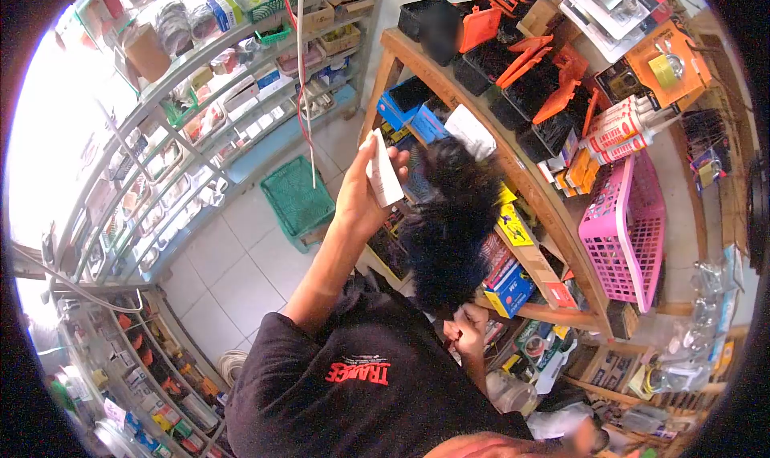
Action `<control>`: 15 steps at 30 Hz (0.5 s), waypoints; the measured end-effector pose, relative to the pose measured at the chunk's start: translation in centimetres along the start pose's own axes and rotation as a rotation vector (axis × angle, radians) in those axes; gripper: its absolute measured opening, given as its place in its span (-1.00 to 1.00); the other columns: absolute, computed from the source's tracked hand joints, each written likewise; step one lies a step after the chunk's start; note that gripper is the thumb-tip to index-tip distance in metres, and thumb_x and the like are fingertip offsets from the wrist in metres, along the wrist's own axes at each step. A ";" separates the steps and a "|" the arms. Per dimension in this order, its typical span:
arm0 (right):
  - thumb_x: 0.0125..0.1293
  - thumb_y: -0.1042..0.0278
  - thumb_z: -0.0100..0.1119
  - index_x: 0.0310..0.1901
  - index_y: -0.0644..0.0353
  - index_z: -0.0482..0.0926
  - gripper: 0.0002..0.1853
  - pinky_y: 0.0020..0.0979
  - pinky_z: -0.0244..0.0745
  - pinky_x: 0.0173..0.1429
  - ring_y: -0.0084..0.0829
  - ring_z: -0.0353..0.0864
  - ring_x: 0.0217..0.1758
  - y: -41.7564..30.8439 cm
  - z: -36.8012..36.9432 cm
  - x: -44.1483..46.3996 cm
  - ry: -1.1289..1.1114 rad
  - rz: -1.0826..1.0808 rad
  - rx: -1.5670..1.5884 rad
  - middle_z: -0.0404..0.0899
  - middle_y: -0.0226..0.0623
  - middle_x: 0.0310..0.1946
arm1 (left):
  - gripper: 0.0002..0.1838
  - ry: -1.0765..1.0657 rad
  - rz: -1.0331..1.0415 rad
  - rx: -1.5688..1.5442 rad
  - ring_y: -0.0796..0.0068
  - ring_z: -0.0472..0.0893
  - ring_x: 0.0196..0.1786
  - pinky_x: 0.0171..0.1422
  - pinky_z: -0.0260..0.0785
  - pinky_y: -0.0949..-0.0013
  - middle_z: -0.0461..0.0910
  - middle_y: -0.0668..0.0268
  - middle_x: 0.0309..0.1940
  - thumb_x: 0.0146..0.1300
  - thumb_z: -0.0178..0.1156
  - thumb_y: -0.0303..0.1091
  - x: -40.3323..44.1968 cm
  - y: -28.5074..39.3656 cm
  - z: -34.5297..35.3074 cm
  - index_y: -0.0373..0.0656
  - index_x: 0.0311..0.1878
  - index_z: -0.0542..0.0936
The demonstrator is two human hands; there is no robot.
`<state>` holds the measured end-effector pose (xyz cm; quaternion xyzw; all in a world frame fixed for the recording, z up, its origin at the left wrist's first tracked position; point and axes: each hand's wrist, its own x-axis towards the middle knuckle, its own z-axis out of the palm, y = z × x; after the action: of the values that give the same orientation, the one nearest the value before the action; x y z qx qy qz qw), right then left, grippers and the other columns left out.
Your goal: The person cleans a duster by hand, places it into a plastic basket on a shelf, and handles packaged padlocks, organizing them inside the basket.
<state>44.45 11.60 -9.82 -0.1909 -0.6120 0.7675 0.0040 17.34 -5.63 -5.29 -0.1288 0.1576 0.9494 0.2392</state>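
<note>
My left hand (pixel 357 189) is raised in front of the wooden shelf, its fingers closed around a slim white box (pixel 385 176) with faint print. My right hand (pixel 468 327) is closed in a fist lower down, at the bottom end of a black feather duster (pixel 451 225). The duster's handle is hidden in the fist. Its fluffy head points up beside the white box and covers part of the shelf. I cannot tell whether duster and box touch. Blue cartons (pixel 401 109) and a white card (pixel 471 131) lie just beyond the duster.
The wooden shelf (pixel 553 213) carries black and orange bins (pixel 525 73) and silicone sealant tubes (pixel 622 133). A pink basket (pixel 622 233) leans on its right. A green crate (pixel 297 201) sits on the tiled floor. Metal racks (pixel 184 137) of small goods stand left.
</note>
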 end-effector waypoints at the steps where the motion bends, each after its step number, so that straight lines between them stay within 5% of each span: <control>1: 0.36 0.41 0.06 -0.60 0.17 0.28 -0.65 -0.51 -0.02 -0.61 -0.68 0.12 -0.72 -0.7 0.4 -0.1 -0.006 0.030 -0.031 0.17 -0.53 -0.75 | -0.66 0.002 -0.023 -0.065 0.37 0.62 -0.10 -0.06 0.56 0.27 0.61 0.29 -0.19 0.27 0.23 -0.10 0.2 0.1 -0.2 -0.08 -0.01 0.48; 3: 0.34 0.41 0.10 -0.57 0.21 0.38 -0.70 -0.52 -0.02 -0.59 -0.71 0.12 -0.69 -1.3 0.5 0.2 -0.002 0.039 -0.347 0.19 -0.62 -0.74 | -0.56 -0.053 -0.131 -0.169 0.20 0.60 -0.04 0.10 0.48 0.14 0.61 0.18 -0.14 0.25 0.19 0.03 -0.3 0.2 0.5 -0.18 -0.06 0.51; 5: 0.34 0.37 0.11 -0.54 0.22 0.43 -0.73 -0.52 -0.01 -0.58 -0.72 0.13 -0.67 -1.6 0.9 0.4 0.035 0.056 -0.315 0.21 -0.64 -0.73 | -0.35 -0.227 -0.254 -0.181 0.06 0.57 0.05 0.20 0.40 0.05 0.61 0.08 -0.07 0.23 0.09 0.22 -2.4 1.0 2.6 -0.27 0.03 0.49; 9: 0.35 0.32 0.12 -0.48 0.24 0.48 -0.75 -0.52 0.01 -0.55 -0.72 0.16 -0.64 -1.4 1.5 -0.2 0.045 0.058 -0.296 0.26 -0.64 -0.71 | -0.18 -0.243 -0.104 -0.189 -0.02 0.56 0.04 0.19 0.39 -0.06 0.58 0.03 -0.02 0.23 -0.06 0.35 -2.0 0.3 2.8 -0.31 0.16 0.42; 13: 0.35 0.32 0.12 -0.50 0.23 0.47 -0.73 -0.53 0.02 -0.54 -0.72 0.16 -0.64 -1.5 1.8 -0.8 0.016 0.085 -0.337 0.26 -0.63 -0.70 | -0.18 -0.495 -0.115 -0.111 -0.04 0.55 0.05 0.23 0.35 -0.07 0.56 -0.02 0.01 0.23 -0.12 0.37 -1.0 0.5 1.3 -0.26 0.17 0.45; 15: 0.35 0.35 0.11 -0.54 0.23 0.44 -0.71 -0.55 -0.02 -0.55 -0.73 0.14 -0.64 -0.6 2.0 -0.5 0.117 0.034 -0.315 0.25 -0.61 -0.70 | -0.17 -0.453 -0.197 -0.045 -0.03 0.56 0.03 0.22 0.35 -0.08 0.56 -0.01 0.01 0.22 -0.13 0.39 -2.0 -0.6 1.7 -0.26 0.16 0.46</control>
<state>44.21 9.80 -8.76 -0.2437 -0.7203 0.6495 -0.0032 19.01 -5.32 -3.23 0.0673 0.0653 0.9295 0.3567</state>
